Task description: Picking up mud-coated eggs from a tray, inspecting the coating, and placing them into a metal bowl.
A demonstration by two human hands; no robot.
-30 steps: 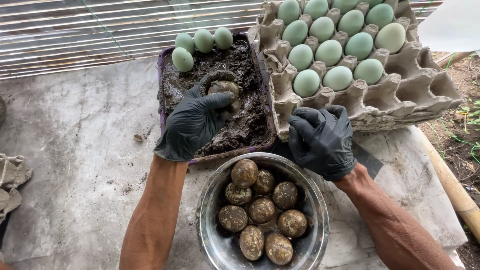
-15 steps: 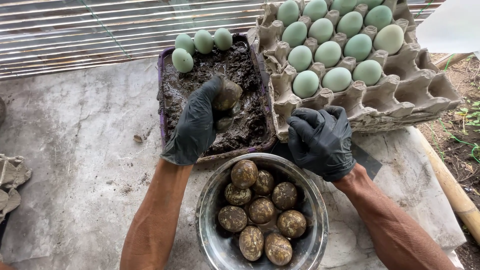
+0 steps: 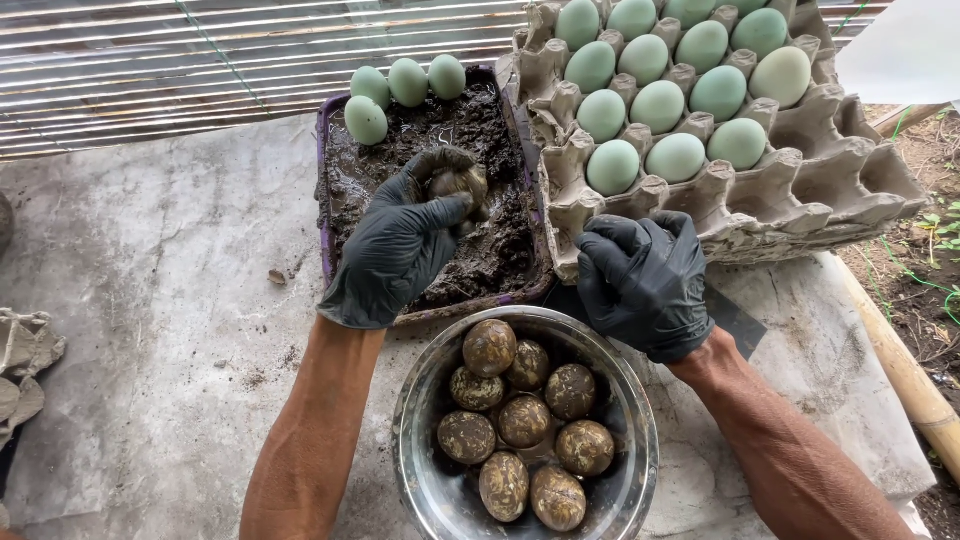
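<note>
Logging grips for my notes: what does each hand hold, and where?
Left hand: mud-coated egg, fingertips around its sides. Right hand holds nothing, resting by the grey cardboard egg tray.

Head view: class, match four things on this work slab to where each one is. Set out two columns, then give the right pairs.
Things
1. mud-coated eggs
2. clean pale green eggs
3. dark mud
4. mud-covered egg

Places
A. in the purple tray
B. in the left hand
C. in the metal bowl
D. in the cardboard egg carton

Pairs: 1-C, 2-D, 3-A, 4-B
</note>
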